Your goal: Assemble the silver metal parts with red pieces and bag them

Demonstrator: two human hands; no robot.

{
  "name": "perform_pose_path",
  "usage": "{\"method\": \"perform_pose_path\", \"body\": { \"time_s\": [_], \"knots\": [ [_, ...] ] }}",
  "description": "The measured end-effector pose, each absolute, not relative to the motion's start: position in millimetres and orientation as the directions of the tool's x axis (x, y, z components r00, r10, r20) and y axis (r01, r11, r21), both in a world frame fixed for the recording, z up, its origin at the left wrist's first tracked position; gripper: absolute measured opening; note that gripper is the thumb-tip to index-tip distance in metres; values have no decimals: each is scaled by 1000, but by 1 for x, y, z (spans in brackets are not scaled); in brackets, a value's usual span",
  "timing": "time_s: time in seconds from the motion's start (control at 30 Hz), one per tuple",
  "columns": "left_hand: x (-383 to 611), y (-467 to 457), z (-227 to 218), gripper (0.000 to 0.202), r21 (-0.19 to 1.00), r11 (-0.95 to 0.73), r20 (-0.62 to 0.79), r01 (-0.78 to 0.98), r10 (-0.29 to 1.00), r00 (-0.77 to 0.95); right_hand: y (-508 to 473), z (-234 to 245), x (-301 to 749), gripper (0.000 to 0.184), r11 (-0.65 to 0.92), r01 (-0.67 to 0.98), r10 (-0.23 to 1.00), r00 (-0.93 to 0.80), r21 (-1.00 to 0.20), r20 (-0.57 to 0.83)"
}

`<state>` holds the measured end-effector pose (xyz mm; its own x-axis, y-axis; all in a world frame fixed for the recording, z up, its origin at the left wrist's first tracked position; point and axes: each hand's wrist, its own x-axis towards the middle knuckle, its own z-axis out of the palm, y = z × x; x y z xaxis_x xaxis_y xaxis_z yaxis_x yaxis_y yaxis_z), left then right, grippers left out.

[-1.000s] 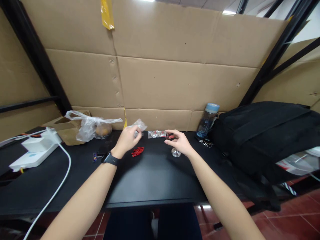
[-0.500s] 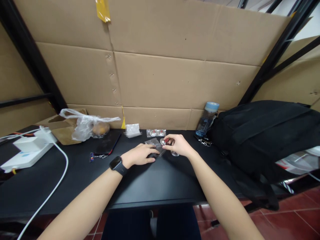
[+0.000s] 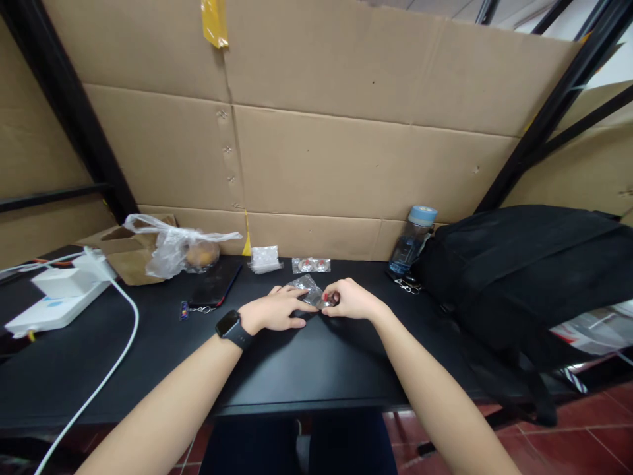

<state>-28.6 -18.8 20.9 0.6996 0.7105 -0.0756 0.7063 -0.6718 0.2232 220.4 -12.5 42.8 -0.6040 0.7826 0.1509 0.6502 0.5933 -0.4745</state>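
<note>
Left hand [image 3: 277, 310] lies flat pressing the clear packet [image 3: 307, 287] down; right hand [image 3: 352, 305], curled, pinches its edge.

Table [image 3: 306, 356] is recorded as plain black, slightly glossy. Cardboard [image 3: 346, 152] is noted as plain brown, and the tape [image 3: 213, 23] on it as yellow. Pouch [image 3: 309, 287]: clear, with silver glints. A red piece [image 3: 326, 297] is seen at its edge. Packet [image 3: 310, 265]: clear, with red and silver spots. Bottle [image 3: 413, 241]: blue-tinted, with a light blue cap. Backpack [image 3: 519, 264], watch [image 3: 232, 328], phone [image 3: 215, 287] and frame [image 3: 69, 105] are logged as black. Cable [image 3: 99, 382] and box [image 3: 54, 297]: white. Floor [image 3: 544, 435]: dark red tiles, pale grout lines.
</note>
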Motion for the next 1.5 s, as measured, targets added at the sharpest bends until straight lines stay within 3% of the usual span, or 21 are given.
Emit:
{"method": "perform_pose_path", "body": {
  "time_s": [0.13, 0.27, 0.43, 0.67, 1.1, 1.23, 1.37, 1.5],
  "knots": [
    [-30, -18, 20, 46, 225, -691, -84, 687, 689, 720, -10, 37, 219, 15, 594, 657, 783, -606, -464, 144],
    [-31, -16, 18, 46, 225, -698, -89, 680, 680, 728, -6, 29, 213, 19, 623, 661, 777, -581, -417, 240],
    [-30, -18, 21, 47, 235, -705, -84, 669, 671, 737, -3, 23, 210, 20, 614, 611, 780, -565, -500, 268],
    [-30, -19, 23, 49, 253, -704, -79, 663, 668, 740, 1, 16, 207, 8, 596, 587, 792, -544, -548, 278],
    [-29, -20, 22, 51, 255, -720, -55, 646, 656, 753, 2, 10, 182, 32, 425, 879, 854, -312, -216, 416],
    [-28, -21, 22, 51, 256, -748, -47, 613, 624, 780, 6, 7, 180, 25, 384, 904, 851, -267, -189, 453],
    [-31, -20, 29, 40, 278, -772, 35, 572, 604, 797, 8, 9, 186, 21, 481, 834, 830, -334, -270, 447],
    [-36, -16, 35, 36, 300, -752, 202, 588, 652, 731, 8, 17, 204, 12, 656, 608, 754, -527, -446, 392]
  ]
}}
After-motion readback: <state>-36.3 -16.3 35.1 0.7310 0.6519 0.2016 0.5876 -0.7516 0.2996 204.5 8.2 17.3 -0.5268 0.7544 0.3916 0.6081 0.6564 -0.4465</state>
